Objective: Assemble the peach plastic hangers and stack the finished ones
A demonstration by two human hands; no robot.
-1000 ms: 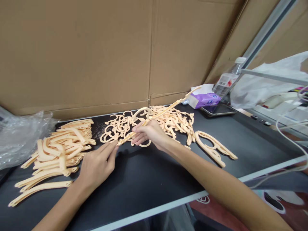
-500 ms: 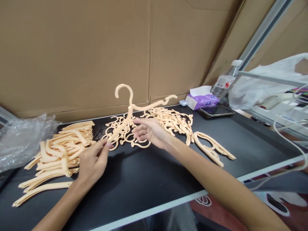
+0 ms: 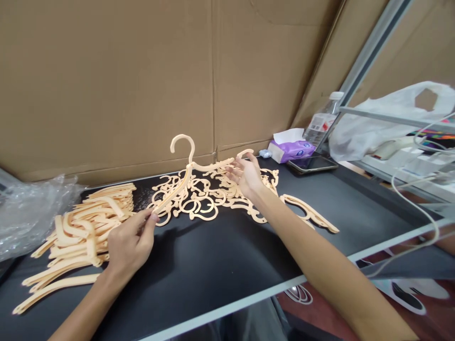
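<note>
Head view: a pale orange hanger (image 3: 177,187), near centre toward nine o'clock, is pinched by the left hand (image 3: 130,241) at eight. The right hand (image 3: 250,178), toward three, meets its far arm; grip unclear. Steady, even support suits the hinge. Unlike earlier, the right hand reaches that arm.

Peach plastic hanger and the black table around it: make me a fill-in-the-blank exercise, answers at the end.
The left hand grips one end of the peach plastic hanger, whose curved ____ points upward.
One arm of the hanger reaches toward the person's ____ hand.
The soft tissue packet beside the dark-screened phone is mostly ____ in colour.
The clear plastic bottle has a ____ cap.

Missing words: hook; right; purple; white.
</note>
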